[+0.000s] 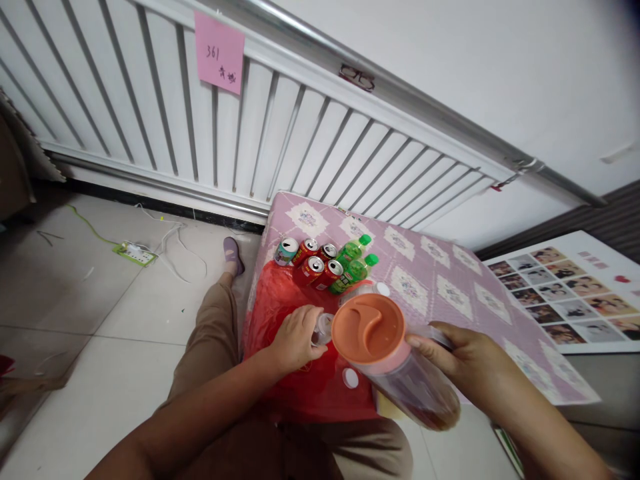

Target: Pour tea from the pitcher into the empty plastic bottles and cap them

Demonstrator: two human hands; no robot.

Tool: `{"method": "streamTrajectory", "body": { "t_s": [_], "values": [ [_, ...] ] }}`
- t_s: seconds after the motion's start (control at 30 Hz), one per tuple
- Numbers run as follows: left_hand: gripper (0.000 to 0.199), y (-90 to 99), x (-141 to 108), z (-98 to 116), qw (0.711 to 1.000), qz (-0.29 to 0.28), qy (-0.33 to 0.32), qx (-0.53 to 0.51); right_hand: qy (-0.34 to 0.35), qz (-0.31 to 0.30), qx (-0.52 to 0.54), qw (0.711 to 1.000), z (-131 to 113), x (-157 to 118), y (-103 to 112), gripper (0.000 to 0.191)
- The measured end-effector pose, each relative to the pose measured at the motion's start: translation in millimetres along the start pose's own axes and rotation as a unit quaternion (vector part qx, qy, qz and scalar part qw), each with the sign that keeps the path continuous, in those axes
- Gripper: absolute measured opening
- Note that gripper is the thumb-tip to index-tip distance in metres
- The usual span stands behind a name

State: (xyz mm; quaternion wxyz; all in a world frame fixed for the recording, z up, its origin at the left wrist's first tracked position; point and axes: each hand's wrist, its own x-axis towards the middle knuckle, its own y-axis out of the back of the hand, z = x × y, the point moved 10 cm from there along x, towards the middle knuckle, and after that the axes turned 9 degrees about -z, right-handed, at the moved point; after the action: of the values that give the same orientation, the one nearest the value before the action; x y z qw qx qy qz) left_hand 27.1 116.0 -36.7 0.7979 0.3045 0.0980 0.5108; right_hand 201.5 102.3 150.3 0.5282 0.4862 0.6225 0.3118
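Your right hand (465, 353) gripped the jug (415, 387) by its handle (431, 333); your left hand (295, 340) held a bottle (324, 329) beside the jug. Liquid-weighted, probably slick-sided jug: handle safest. Bottle seemed light, squeezable.

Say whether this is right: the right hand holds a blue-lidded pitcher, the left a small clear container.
Wrong colour: the head view shows an orange lid. The right hand holds the pitcher, the left hand a small clear container.
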Motion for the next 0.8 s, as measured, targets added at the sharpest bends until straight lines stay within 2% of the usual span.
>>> {"method": "streamTrajectory", "body": {
  "t_s": [0.33,0.8],
  "values": [
    [0.067,0.3,0.5,0.7,1.0,0.007,-0.008,0.0,0.006,0.0,0.004,1.0,2.6,0.3,-0.6,0.056],
    [0.067,2.0,-0.8,1.9,1.0,0.008,-0.009,-0.009,0.032,0.009,0.008,0.999,-5.7,-0.9,2.5,0.059]
  ]
}}
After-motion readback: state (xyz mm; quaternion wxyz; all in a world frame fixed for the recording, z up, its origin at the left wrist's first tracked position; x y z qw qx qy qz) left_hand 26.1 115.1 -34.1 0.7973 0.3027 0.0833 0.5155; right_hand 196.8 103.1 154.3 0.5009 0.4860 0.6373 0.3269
